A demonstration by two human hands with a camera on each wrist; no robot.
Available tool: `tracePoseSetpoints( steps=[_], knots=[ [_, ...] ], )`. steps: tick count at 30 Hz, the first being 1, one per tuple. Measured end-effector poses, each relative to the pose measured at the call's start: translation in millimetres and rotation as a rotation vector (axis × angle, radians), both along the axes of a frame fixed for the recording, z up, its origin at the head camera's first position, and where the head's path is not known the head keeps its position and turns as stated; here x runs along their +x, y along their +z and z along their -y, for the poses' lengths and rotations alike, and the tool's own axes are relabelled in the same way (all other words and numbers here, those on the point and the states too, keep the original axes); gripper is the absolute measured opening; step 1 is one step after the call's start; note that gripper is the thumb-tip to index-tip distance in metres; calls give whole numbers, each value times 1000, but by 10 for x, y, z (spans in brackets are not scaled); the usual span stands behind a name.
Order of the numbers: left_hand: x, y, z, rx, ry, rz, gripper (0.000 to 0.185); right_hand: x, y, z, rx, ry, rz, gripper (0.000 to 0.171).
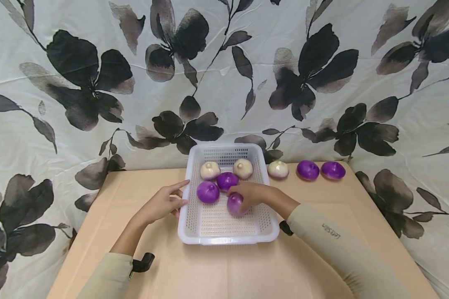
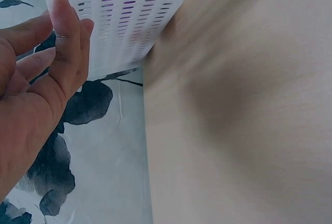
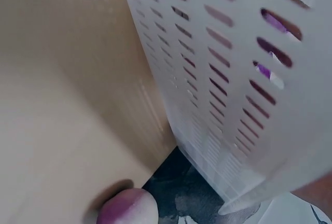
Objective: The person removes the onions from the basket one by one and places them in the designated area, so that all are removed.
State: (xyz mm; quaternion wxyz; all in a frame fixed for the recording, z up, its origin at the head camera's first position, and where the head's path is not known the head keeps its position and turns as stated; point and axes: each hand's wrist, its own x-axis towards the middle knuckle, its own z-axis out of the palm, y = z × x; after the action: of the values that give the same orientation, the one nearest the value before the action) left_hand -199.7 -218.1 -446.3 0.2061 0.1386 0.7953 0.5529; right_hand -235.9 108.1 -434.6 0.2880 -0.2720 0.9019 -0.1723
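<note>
The white basket point(image 1: 194, 224) sits mid-desk point(image 1: 247, 270), with bare desk on the near side of both grips. The right grip point(image 1: 248, 195) reaches over the basket's right rim and curls around a purple onion point(image 1: 234, 204) on the basket floor, forearm angled in from the right. Just beyond it lie two more purple onions point(image 1: 208, 192) and two white ones point(image 1: 210, 170). The left grip point(image 1: 164, 204) is relaxed, fingers straight, touching the basket's outer left wall. Further right, three onions point(image 1: 308, 170) line the desk's far edge.
</note>
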Motion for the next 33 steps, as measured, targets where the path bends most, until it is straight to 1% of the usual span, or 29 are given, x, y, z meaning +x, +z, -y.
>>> tracePoseSetpoints(
  steps=[3, 12, 17, 19, 24, 27, 30, 33],
  knots=[
    [0, 12, -5, 0, 2, -1, 70, 11, -3, 12, -4, -4, 26, 68],
    [-1, 15, -6, 0, 5, -4, 70, 23, -14, -2, -6, 1, 47, 71],
    [7, 20, -14, 1, 5, -4, 70, 23, 22, -52, -27, 35, 29, 71],
    [10, 24, -12, -4, 6, -6, 70, 31, 66, -76, -54, 49, 17, 71],
    [13, 27, 2, -13, 6, -8, 70, 58, 214, -161, -171, 62, 1, 68],
    [16, 27, 3, -12, 2, -9, 70, 65, 280, -253, -240, 62, -33, 66],
    [17, 23, 4, -4, -1, -5, 70, 81, 345, -368, -300, 37, -75, 67],
    [17, 15, 6, 2, -3, -5, 70, 111, 400, -500, -352, -12, -111, 68]
  ],
)
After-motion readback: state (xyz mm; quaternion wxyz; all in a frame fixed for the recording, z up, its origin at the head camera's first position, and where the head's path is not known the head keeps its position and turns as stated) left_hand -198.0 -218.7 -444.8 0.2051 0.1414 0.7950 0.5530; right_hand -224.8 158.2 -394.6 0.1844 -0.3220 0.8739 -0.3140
